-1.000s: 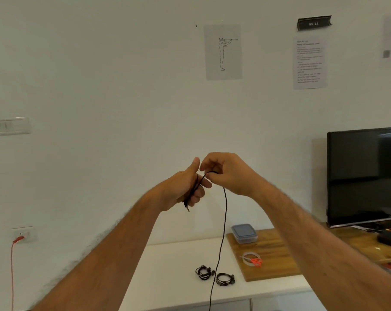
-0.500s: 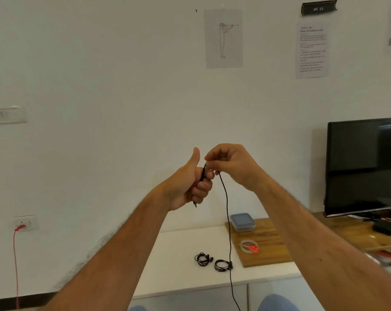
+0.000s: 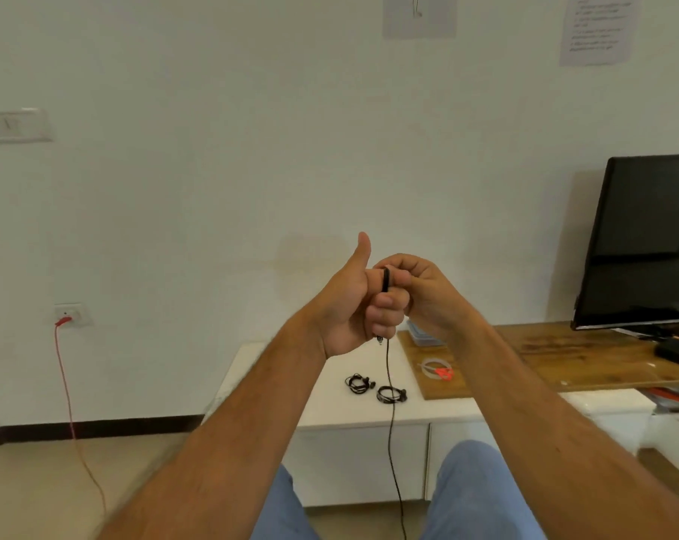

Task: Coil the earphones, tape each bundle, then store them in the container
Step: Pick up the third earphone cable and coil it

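Black earphone cable (image 3: pixel 388 383) was wound around left hand (image 3: pixel 353 305) fingers as a spool; right hand (image 3: pixel 419 294) pinched it, guiding wraps.

Both bare forearms reach up and forward from the bottom corners and meet at mid-frame, raised in front of the chest. The left hand (image 3: pixel 353 305) is turned with its thumb pointing straight up and its fingers (image 3: pixel 384 317) curled into a fist, gripping the earphone cable (image 3: pixel 389 383), which hangs out below the little finger. The right hand (image 3: pixel 419 294) sits just beside it, touching it, knuckles toward the camera, wrist bent down; its curled fingertips pinch the top of the cable bundle (image 3: pixel 386 279) that stands above the left fist. Two knees in blue cloth show at the bottom edge
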{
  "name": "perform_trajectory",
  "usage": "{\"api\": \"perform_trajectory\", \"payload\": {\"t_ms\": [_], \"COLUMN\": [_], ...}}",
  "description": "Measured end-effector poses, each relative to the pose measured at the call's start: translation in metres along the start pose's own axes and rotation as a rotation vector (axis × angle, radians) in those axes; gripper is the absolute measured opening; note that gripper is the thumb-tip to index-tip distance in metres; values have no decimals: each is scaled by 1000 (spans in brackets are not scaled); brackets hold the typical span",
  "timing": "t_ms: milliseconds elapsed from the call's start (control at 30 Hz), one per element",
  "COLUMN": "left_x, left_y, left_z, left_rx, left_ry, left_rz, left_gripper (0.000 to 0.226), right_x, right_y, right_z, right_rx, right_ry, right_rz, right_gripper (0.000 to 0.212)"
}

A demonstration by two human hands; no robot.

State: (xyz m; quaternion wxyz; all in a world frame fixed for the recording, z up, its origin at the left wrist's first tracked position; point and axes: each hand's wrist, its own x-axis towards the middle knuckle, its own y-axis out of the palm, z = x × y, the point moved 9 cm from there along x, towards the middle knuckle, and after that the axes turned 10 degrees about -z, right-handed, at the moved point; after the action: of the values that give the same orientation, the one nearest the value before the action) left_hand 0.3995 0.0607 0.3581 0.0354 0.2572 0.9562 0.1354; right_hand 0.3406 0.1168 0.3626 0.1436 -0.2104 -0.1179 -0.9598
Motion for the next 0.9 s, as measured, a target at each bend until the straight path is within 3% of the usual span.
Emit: {"api": "perform_trajectory", "payload": {"t_ms": [233, 467, 633, 733, 900], "left_x": [-1, -4, -3, -1, -4], "left_y": [-17, -14, -19, -27, -39], "left_z": [41, 26, 12, 4, -8], "left_rx": [-95, -86, -126, -118, -27], "left_ry": [-89, 0, 48, 107, 209], "left_rz": [-94, -84, -139, -199, -288], "left_gripper": [67, 54, 50, 40, 33], "right_x": [-14, -22, -34, -43, -55], "right_y": [-11, -4, 9, 19, 25], "right_z": [-21, -28, -42, -46, -61], "right_rx": [23, -29, -30, -47, -176], "right_ry": [7, 43, 108, 106, 165], "right_rz": [-124, -87, -94, -65, -14], "right_gripper": [22, 13, 43, 20, 17]}}
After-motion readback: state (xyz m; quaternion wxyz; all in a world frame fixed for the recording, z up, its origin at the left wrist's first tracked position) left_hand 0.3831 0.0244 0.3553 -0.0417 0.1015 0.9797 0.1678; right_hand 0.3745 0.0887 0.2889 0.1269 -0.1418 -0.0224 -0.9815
